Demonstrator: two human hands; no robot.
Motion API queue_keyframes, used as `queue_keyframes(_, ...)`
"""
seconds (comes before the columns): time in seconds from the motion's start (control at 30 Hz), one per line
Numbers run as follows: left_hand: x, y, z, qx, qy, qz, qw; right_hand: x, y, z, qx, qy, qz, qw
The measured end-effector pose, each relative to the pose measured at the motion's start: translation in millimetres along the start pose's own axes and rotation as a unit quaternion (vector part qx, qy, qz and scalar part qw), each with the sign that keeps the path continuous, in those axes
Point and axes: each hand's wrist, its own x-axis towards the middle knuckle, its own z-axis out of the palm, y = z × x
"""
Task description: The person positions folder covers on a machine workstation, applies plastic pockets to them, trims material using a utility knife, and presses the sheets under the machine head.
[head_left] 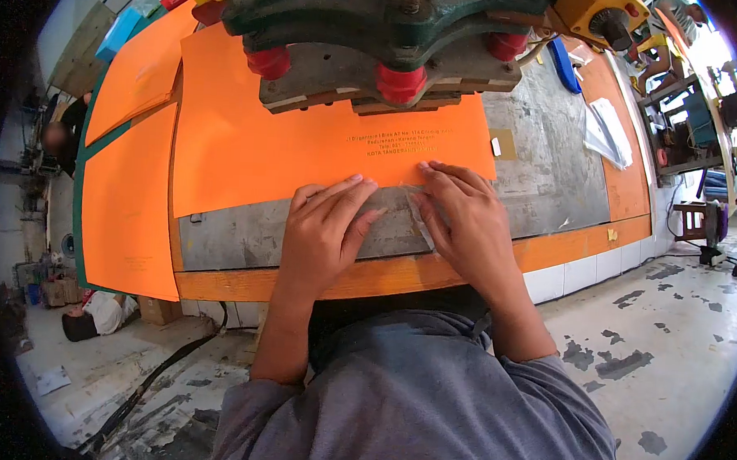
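An orange paper sheet lies on the grey metal bed, with several lines of small printed text near its right front. My left hand rests at the sheet's front edge, fingers stretched out and thumb apart. On the right, my right hand has its fingertips on the same edge just below the text, fingers extended and thumb spread. A strip of clear plastic lies beside my right thumb. Over the sheet hangs the dark green press head with red knobs, hiding the sheet's back part.
More orange sheets are stacked at the left. Clear plastic and a blue curved object lie at the right. A yellow control box sits beside the press. Other people are in the background, one in a white top.
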Motion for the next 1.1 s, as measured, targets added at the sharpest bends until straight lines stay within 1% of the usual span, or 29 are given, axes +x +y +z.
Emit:
queue_keyframes(0.13,0,0,-1,-0.013,-0.002,-0.006,1.000,1,-6,-2,-0.009,0.028,-0.039,0.999)
queue_keyframes(0.23,0,2,-2,-0.021,0.000,0.007,1.000,-1,-15,-4,0.036,0.044,-0.074,0.996)
queue_keyframes(0.3,1,5,-5,-0.021,0.034,0.039,0.998,-5,-21,-6,0.074,-0.054,-0.060,0.994)
queue_keyframes(0.33,3,6,-7,-0.022,0.030,0.043,0.998,-6,-22,-2,0.074,-0.051,-0.055,0.994)
queue_keyframes(0.4,6,7,-10,-0.114,0.067,0.086,0.988,-10,-25,5,0.134,-0.021,-0.098,0.986)
queue_keyframes(0.43,5,6,-11,-0.115,0.064,0.088,0.987,-11,-26,3,0.134,-0.019,-0.094,0.986)
queue_keyframes(0.53,4,8,-15,-0.150,0.049,0.079,0.984,-14,-28,-3,0.155,-0.081,-0.059,0.983)
queue_keyframes(0.6,7,15,-19,-0.211,0.036,0.022,0.977,-11,-22,-10,0.194,-0.112,-0.034,0.974)
queue_keyframes(0.63,9,16,-21,-0.208,0.038,0.020,0.977,-9,-20,-15,0.208,-0.123,-0.027,0.970)
queue_keyframes(0.7,16,16,-25,-0.209,0.016,-0.045,0.977,2,-9,-26,0.253,-0.154,-0.002,0.955)
queue_keyframes(0.77,30,10,-28,-0.194,0.006,-0.061,0.979,12,8,-32,0.289,-0.169,0.009,0.942)
queue_keyframes(0.83,44,1,-27,-0.180,-0.003,-0.077,0.981,30,28,-35,0.138,-0.121,-0.065,0.981)
queue_keyframes(0.87,51,-4,-26,-0.169,-0.013,-0.044,0.985,38,36,-35,0.139,-0.122,-0.070,0.980)
queue_keyframes(0.9,56,-9,-25,-0.158,-0.024,-0.009,0.987,46,44,-34,0.092,-0.085,-0.109,0.986)
queue_keyframes(0.93,60,-15,-22,-0.157,-0.020,-0.009,0.987,51,49,-32,0.044,-0.047,-0.146,0.987)
queue_keyframes(0.97,64,-23,-18,-0.128,-0.017,0.038,0.991,55,52,-30,0.043,-0.047,-0.149,0.987)
queue_keyframes(1.0,65,-29,-14,-0.100,-0.015,0.084,0.991,58,56,-29,0.034,-0.021,-0.155,0.987)
queue_keyframes(1.03,63,-34,-10,-0.101,-0.015,0.083,0.991,58,58,-26,0.027,0.002,-0.160,0.987)
queue_keyframes(1.07,63,-37,-8,-0.070,0.004,0.094,0.993,57,59,-24,0.027,0.001,-0.161,0.987)
queue_keyframes(1.1,62,-40,-6,-0.038,0.022,0.105,0.993,55,59,-21,0.022,0.027,-0.158,0.987)
